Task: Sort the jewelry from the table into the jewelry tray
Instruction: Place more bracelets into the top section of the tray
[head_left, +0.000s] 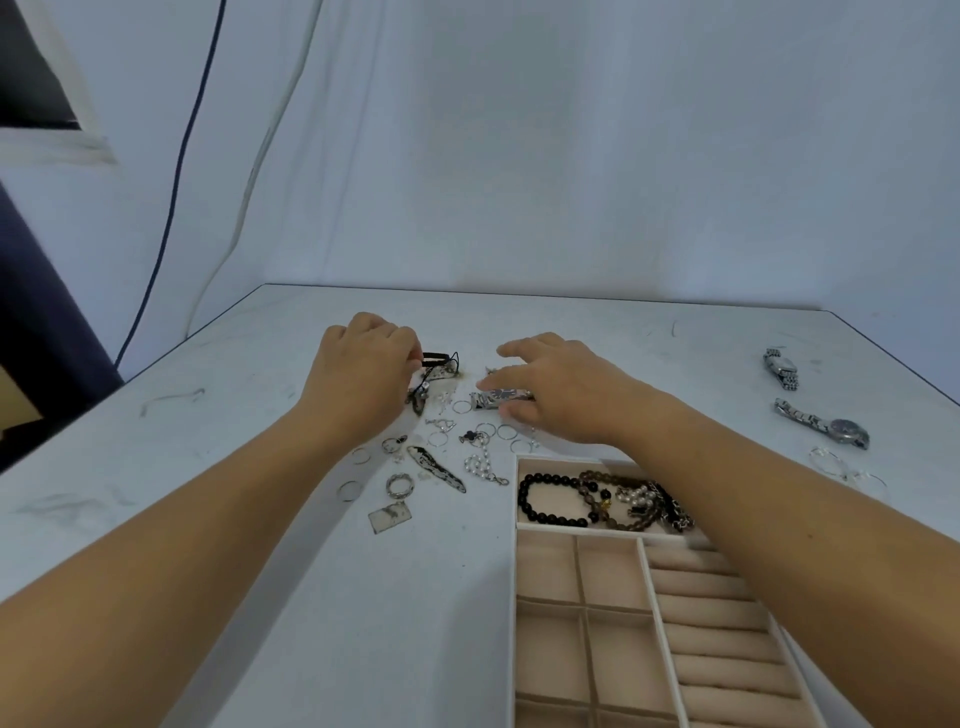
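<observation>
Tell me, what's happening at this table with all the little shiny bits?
A person is sorting jewelry into a divided tray. Their left-hand grip pinches a black cord piece at the far end of the loose pile, while the right-hand grip hovers open over a patterned silver clip. Bead bracelets already lie in the tray's far compartment; rings, a pearl chain and two watches lie on the table.

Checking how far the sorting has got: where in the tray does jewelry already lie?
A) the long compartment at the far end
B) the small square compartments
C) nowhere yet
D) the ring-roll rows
A: the black bead bracelet and other beaded pieces lie in the jewelry tray's long far compartment, while the square compartments and ring rolls in view hold nothing.
</observation>
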